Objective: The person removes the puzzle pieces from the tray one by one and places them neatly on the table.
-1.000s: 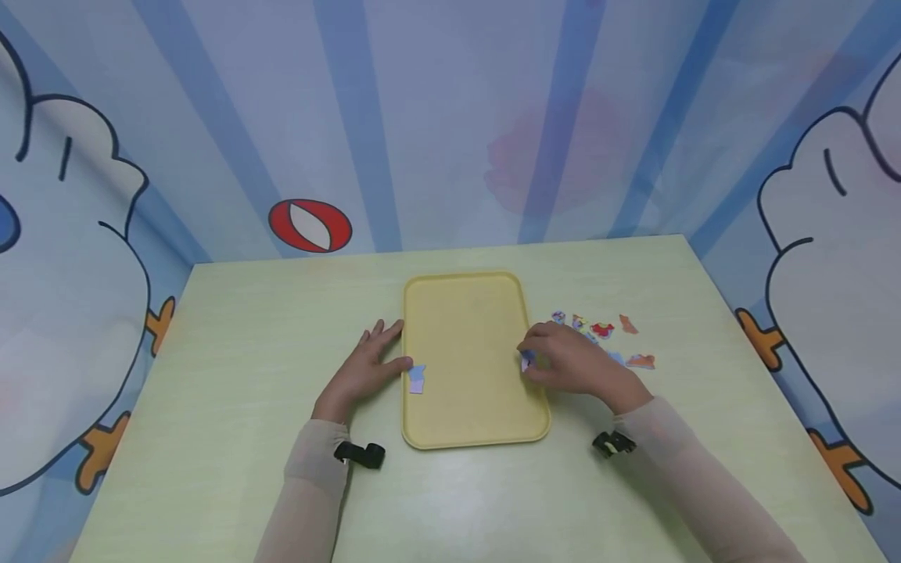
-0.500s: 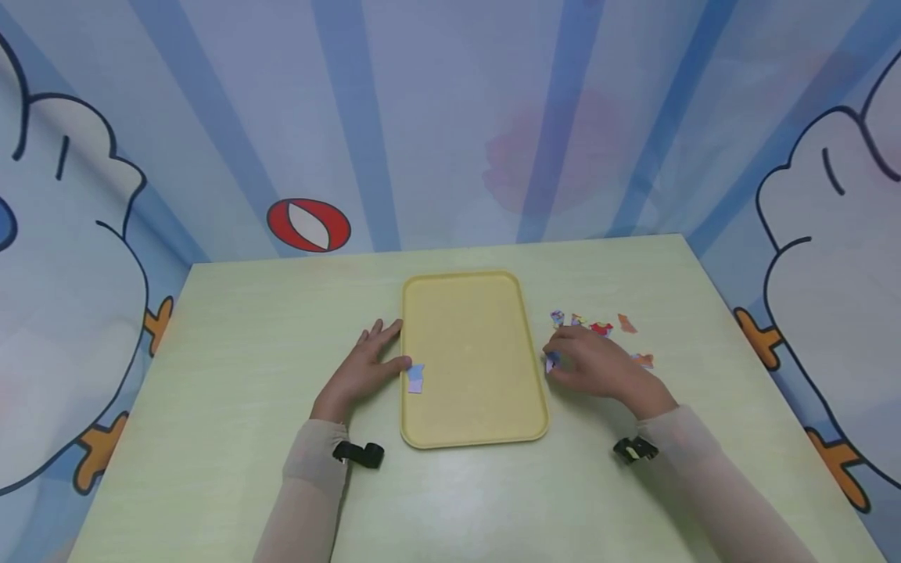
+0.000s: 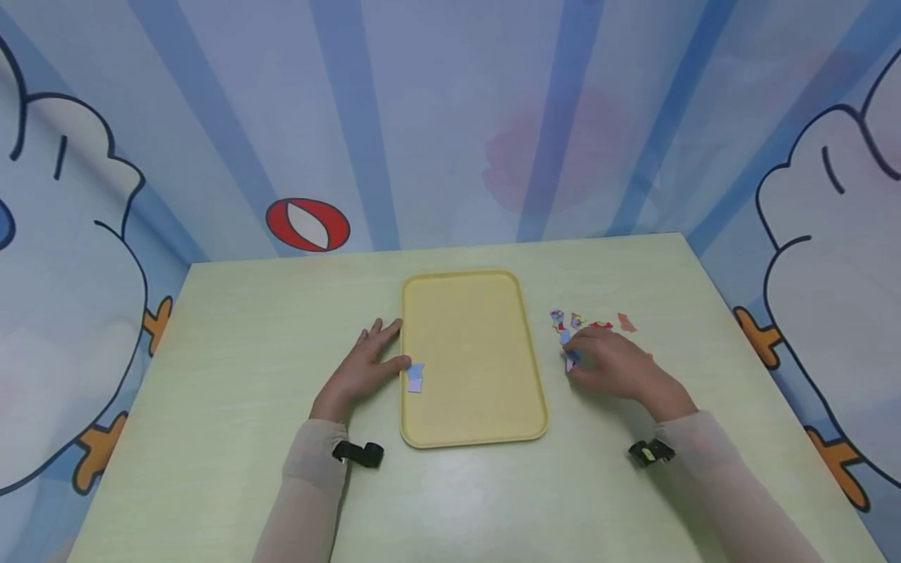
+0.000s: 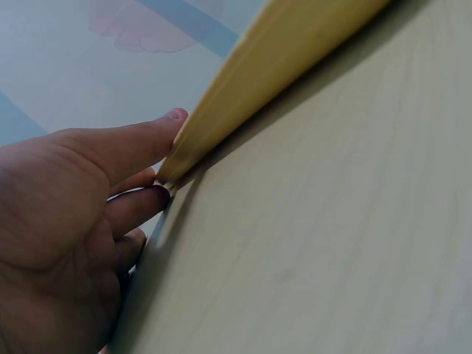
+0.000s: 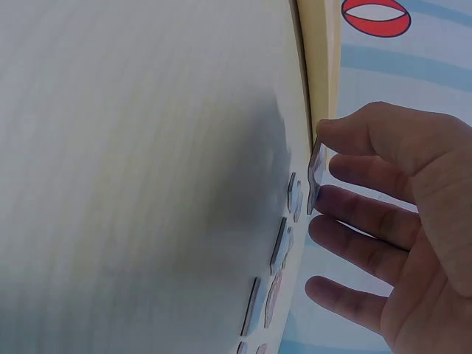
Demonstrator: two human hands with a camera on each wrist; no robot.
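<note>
My right hand (image 3: 625,371) is over the table just right of the yellow tray (image 3: 472,328). Its thumb and fingers pinch a small, flat blue and lilac puzzle piece (image 3: 571,362), seen nearly edge-on in the right wrist view, above the tabletop. Beyond this hand lie several loose pieces, partly covered by it, such as a red one (image 3: 601,324) and an orange one (image 3: 626,322). My left hand (image 3: 359,379) rests against the tray's left edge, thumb and fingertips touching the rim. Inside the tray, by that thumb, lies another blue and lilac piece (image 3: 415,379).
The pale table (image 3: 450,508) runs back to a wall hanging (image 3: 450,125) with blue stripes. Printed side panels with cartoon figures stand left and right. A black strap with a small device (image 3: 359,453) is on each wrist.
My right hand has moved right, from over the tray's right edge to the loose pieces, still pinching the puzzle piece. My left hand and the tray have stayed put.
</note>
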